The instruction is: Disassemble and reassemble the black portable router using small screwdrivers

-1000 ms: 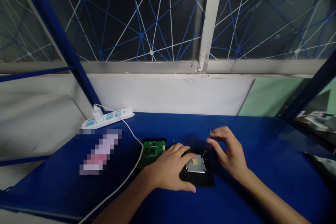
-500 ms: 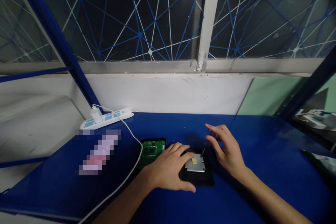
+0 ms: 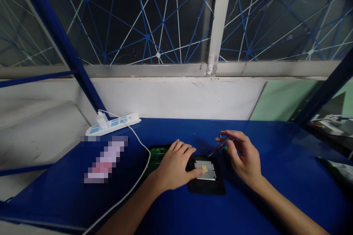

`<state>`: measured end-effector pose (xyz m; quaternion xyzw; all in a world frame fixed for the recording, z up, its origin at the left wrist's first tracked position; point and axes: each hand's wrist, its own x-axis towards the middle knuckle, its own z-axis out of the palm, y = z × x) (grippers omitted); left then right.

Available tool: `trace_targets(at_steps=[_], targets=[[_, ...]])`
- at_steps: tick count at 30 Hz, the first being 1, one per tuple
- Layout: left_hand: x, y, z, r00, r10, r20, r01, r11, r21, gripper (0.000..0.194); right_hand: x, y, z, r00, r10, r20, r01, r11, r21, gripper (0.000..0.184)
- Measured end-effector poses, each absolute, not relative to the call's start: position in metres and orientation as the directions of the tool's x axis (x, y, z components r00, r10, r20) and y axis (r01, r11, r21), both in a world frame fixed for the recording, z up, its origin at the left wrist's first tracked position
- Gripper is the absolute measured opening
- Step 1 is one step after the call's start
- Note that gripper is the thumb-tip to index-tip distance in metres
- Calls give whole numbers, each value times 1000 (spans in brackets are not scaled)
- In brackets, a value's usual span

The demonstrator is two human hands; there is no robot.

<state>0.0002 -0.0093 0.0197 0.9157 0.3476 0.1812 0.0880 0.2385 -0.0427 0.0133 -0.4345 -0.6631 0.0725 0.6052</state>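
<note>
"So, where is the metal plate?"

"On the black case, which lies flat on the blue worktop between the two hands. A small yellow pad sits on the plate."

"And the hands themselves?"

"The left hand is spread and grips nothing; its thumb lies over the plate, by the pad, though how firmly it presses I can't tell. The right hand is pinched around a slim screwdriver, whose shaft slants down toward the case's far edge. Whether the tip touches anything is too small to make out."

"What could go wrong?"

"At that low slant, a push could make the tip skid, scratching the plate or jabbing the left thumb. With so little of the left hand over the case, it might also swivel on the smooth worktop."

"And farther out?"

"The green circuit board is just left of the case, partly hidden by the left hand, so a careless wrist might knock it. The white cable passes there too; a snagging arm could tug the power strip behind."
</note>
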Motion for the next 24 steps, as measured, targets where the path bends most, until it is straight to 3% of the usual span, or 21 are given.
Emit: trace_targets(at_steps=[11,19,24], targets=[[2,2,10,586,733,345,703,-672,232,22,228,-39,7,28,688,726,471,631,-616,15],[6,6,12,584,740,333,713,-664,227,5,226,-39,5,-3,710,705,455,628,-631,12],[7,10,11,584,744,324,723,-659,209,6,227,-40,5,-9,701,713,463,635,-618,13]])
